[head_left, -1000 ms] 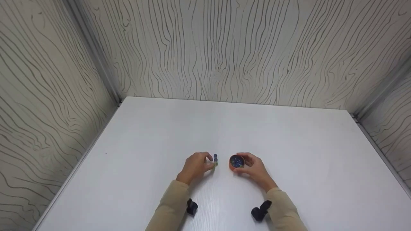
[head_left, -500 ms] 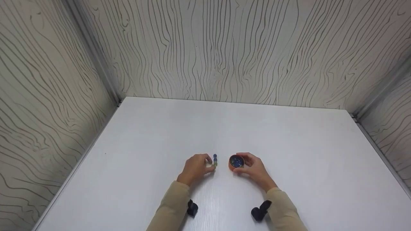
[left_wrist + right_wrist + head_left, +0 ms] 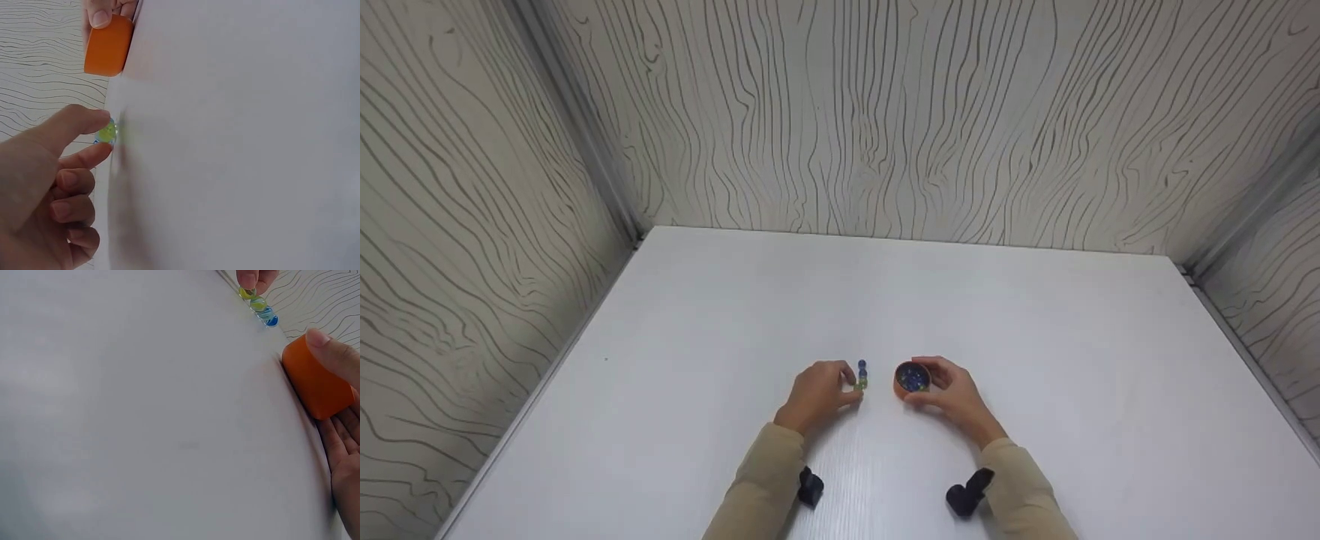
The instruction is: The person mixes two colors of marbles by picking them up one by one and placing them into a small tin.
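My left hand [image 3: 816, 391] pinches a yellow-green glass marble [image 3: 107, 133] between thumb and index finger, low over the white table. That marble is at the near end of a short row with another yellow-green marble [image 3: 258, 304] and blue marbles [image 3: 272, 320], which lead away from me. To the right, my right hand [image 3: 958, 391] grips a small orange cup [image 3: 315, 377] that sits on the table, its thumb on one side and fingers on the other. Blue and yellowish marbles [image 3: 913, 376] lie inside the cup, seen from above in the head view.
The white table [image 3: 1035, 322] reaches back to a wall with a wood-grain pattern [image 3: 870, 120]. Patterned panels also flank it on both sides. Black wrist cameras [image 3: 970, 493] stick out from both beige sleeves [image 3: 1024, 491].
The left hand has shifted slightly toward me, staying at the near end of the marble row. The right hand and orange cup hold their place.
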Action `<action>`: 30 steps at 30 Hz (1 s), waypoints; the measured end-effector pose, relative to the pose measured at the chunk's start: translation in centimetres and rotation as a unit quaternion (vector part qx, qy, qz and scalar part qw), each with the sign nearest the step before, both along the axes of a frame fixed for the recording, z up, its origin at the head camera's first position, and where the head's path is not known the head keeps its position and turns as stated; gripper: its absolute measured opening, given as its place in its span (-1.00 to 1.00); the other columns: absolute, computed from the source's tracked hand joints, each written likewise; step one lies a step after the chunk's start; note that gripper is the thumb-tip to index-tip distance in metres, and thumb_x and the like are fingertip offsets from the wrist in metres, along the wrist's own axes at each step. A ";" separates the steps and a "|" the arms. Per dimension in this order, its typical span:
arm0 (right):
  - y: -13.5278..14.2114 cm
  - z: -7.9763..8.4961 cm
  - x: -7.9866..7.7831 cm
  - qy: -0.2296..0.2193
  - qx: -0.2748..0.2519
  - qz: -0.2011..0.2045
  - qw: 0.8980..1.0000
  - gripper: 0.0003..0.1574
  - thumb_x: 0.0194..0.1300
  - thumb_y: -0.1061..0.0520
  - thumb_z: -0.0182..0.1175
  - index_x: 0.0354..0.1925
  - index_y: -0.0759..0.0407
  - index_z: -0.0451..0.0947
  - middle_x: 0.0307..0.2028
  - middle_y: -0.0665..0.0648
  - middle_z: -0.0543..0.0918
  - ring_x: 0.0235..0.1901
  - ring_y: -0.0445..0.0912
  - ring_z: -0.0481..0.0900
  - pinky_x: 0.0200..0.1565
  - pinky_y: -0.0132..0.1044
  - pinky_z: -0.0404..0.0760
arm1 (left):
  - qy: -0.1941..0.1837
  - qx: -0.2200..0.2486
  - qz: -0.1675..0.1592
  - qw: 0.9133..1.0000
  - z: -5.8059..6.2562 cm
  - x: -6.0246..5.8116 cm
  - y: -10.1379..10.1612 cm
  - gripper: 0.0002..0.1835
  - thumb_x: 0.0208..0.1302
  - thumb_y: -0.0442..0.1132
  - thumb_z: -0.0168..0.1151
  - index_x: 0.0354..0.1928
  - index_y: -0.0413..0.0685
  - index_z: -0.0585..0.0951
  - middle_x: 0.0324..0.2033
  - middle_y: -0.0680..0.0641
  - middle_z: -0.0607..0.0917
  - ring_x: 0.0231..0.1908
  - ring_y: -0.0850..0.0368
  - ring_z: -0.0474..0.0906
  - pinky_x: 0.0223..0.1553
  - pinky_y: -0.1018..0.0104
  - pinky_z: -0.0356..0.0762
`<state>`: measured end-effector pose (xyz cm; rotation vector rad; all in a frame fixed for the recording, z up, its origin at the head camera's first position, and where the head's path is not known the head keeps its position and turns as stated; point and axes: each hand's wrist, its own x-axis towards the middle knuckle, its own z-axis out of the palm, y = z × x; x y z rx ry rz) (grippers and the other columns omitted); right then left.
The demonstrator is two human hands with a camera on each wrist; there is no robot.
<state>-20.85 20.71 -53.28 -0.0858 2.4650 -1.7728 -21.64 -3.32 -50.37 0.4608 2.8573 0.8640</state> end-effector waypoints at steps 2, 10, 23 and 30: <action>0.0 0.0 0.0 0.001 0.006 -0.003 1.000 -0.17 -0.10 0.10 0.52 0.17 0.23 0.47 0.17 0.27 0.57 0.26 0.12 0.48 0.33 -0.09 0.39 | -0.005 0.002 0.001 1.000 0.0 -0.1 0.0 -0.77 0.12 -0.11 0.38 -0.26 -0.10 0.67 -0.43 -0.02 0.68 -0.46 0.24 0.36 -0.33 0.35 0.44; 0.0 0.1 0.0 -0.002 0.003 -0.006 1.000 -0.17 -0.11 0.12 0.52 0.16 0.22 0.48 0.16 0.26 0.58 0.25 0.12 0.49 0.34 -0.07 0.38 | -0.012 0.004 0.001 1.000 -0.2 -0.1 0.1 -0.78 0.13 -0.12 0.36 -0.26 -0.10 0.66 -0.44 0.00 0.65 -0.45 0.23 0.35 -0.33 0.36 0.40; 0.0 0.2 0.0 -0.005 -0.022 0.005 1.000 -0.17 -0.11 0.17 0.52 0.17 0.27 0.46 0.18 0.28 0.57 0.28 0.12 0.46 0.36 -0.08 0.35 | -0.006 0.012 -0.010 1.000 0.1 0.2 -0.1 -0.82 0.14 -0.17 0.33 -0.27 -0.12 0.68 -0.42 -0.02 0.70 -0.46 0.25 0.38 -0.31 0.35 0.47; 0.0 0.0 0.0 0.005 -0.024 0.007 1.000 -0.18 -0.12 0.18 0.52 0.15 0.28 0.47 0.16 0.29 0.57 0.27 0.13 0.47 0.35 -0.09 0.37 | -0.009 0.014 -0.006 1.000 0.2 0.0 -0.1 -0.83 0.14 -0.17 0.33 -0.28 -0.11 0.67 -0.46 -0.01 0.66 -0.48 0.25 0.35 -0.37 0.39 0.40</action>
